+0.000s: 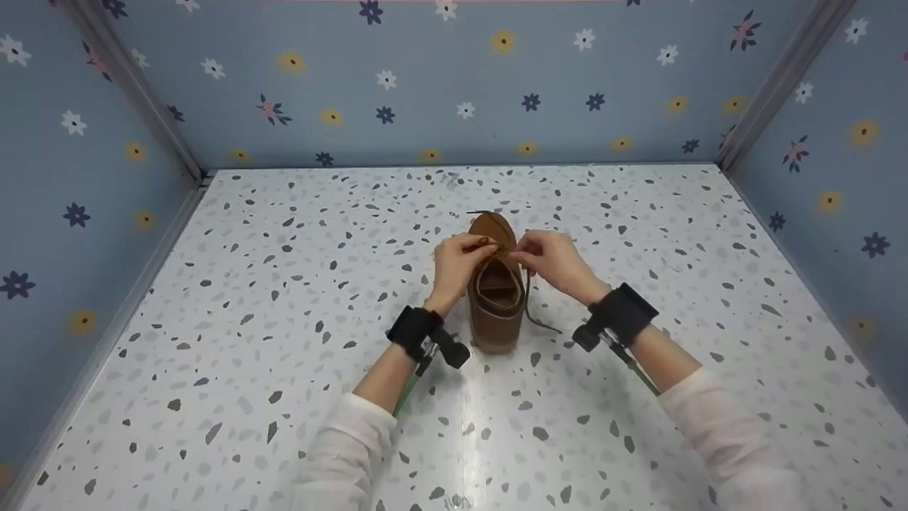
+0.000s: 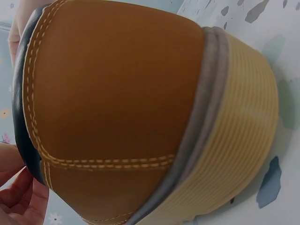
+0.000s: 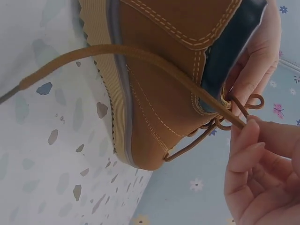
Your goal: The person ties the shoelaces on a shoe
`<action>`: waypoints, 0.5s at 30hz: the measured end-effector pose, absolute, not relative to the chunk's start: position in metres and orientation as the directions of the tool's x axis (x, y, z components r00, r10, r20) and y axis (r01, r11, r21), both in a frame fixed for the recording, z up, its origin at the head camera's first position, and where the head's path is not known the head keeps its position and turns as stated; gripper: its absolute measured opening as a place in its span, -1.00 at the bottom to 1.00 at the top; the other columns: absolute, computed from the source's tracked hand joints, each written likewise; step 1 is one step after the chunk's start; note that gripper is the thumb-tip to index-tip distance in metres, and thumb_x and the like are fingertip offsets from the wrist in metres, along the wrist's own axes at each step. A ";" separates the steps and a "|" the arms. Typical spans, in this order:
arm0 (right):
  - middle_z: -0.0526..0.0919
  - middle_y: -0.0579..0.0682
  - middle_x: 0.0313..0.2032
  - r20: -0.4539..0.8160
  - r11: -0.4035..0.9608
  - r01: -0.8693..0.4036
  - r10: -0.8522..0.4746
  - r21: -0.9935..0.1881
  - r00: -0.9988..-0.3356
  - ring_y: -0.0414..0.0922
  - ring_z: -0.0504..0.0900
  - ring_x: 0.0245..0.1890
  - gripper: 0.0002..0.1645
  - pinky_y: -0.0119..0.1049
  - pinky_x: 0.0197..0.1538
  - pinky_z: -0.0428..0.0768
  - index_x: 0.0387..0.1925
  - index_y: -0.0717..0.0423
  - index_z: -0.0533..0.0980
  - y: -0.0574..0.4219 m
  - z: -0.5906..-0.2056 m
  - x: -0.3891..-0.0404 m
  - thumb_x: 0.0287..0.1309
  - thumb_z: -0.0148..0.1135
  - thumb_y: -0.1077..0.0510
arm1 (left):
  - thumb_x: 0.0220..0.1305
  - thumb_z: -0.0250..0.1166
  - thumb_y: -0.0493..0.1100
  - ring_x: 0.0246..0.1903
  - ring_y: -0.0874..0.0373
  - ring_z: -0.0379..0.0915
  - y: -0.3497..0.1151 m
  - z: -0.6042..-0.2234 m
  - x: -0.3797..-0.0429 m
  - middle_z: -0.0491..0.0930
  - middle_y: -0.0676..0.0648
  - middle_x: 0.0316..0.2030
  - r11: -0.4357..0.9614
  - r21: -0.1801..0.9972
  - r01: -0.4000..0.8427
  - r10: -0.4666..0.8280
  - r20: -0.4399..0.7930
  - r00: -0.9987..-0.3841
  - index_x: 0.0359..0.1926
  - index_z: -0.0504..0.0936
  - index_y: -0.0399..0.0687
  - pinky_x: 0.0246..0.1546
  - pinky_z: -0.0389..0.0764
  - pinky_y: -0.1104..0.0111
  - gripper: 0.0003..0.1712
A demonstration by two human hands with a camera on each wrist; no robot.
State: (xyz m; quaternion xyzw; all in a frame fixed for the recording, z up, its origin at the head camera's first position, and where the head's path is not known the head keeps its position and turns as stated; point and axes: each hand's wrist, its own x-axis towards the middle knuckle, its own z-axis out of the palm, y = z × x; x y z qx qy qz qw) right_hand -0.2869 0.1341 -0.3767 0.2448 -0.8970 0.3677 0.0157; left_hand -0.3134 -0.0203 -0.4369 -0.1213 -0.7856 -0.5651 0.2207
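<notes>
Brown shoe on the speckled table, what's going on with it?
A person is handling the lace of the brown shoe, which stands upright on the speckled table, toe pointing away from them. The right grip pinches the lace, one end of which trails down past the shoe's side. The left grip is at the lacing too, pinching the lace beside a small loop. The fingers partly hide the knot area, so I can't tell whether anything is tied.

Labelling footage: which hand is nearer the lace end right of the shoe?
Right. The right hand is just beyond the lace end; the left hand is farther, across the shoe.
</notes>
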 end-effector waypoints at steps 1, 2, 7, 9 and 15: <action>0.43 -0.01 -0.67 0.216 0.605 -0.454 -0.426 -0.653 -0.879 -0.14 0.38 -0.71 -0.84 -0.40 -0.71 0.30 -0.59 0.09 0.38 0.134 -0.377 -0.287 -0.24 0.01 0.08 | -0.34 0.17 -0.05 -0.60 0.37 0.30 -0.019 -0.443 -0.318 0.43 0.15 -0.62 0.337 0.833 0.439 -0.070 0.487 -0.870 -0.59 0.53 -0.01 -0.58 0.28 0.55 -0.81; 0.43 -0.02 -0.68 0.225 0.605 -0.457 -0.421 -0.652 -0.878 -0.15 0.38 -0.72 -0.84 -0.41 -0.71 0.30 -0.59 0.09 0.38 0.134 -0.377 -0.288 -0.24 0.01 0.07 | -0.31 0.16 -0.07 -0.60 0.35 0.31 -0.019 -0.444 -0.319 0.44 0.12 -0.61 0.333 0.840 0.429 -0.066 0.475 -0.878 -0.58 0.53 -0.01 -0.58 0.28 0.54 -0.83; 0.43 -0.03 -0.67 0.269 0.595 -0.474 -0.403 -0.649 -0.875 -0.17 0.38 -0.74 -0.85 -0.41 -0.73 0.30 -0.60 0.07 0.39 0.133 -0.377 -0.290 -0.24 0.01 0.06 | -0.31 0.13 0.01 -0.63 0.36 0.30 -0.017 -0.455 -0.327 0.43 0.17 -0.64 0.339 0.849 0.407 -0.091 0.460 -0.883 -0.60 0.52 0.10 -0.63 0.28 0.52 -0.84; 0.43 -0.02 -0.67 0.277 0.586 -0.475 -0.399 -0.657 -0.874 -0.15 0.37 -0.75 -0.84 -0.39 -0.74 0.29 -0.60 0.08 0.39 0.133 -0.377 -0.291 -0.24 0.01 0.06 | -0.35 0.12 0.08 -0.65 0.40 0.28 -0.016 -0.461 -0.332 0.41 0.22 -0.65 0.354 0.845 0.402 -0.109 0.464 -0.879 -0.62 0.50 0.16 -0.64 0.27 0.53 -0.81; 0.43 0.01 -0.65 0.283 0.577 -0.471 -0.388 -0.667 -0.877 -0.14 0.38 -0.72 -0.83 -0.40 -0.71 0.31 -0.58 0.09 0.39 0.134 -0.378 -0.296 -0.22 -0.01 0.07 | -0.38 0.11 0.13 -0.64 0.41 0.29 -0.016 -0.468 -0.336 0.41 0.24 -0.66 0.364 0.850 0.382 -0.123 0.450 -0.885 -0.63 0.49 0.22 -0.61 0.27 0.54 -0.80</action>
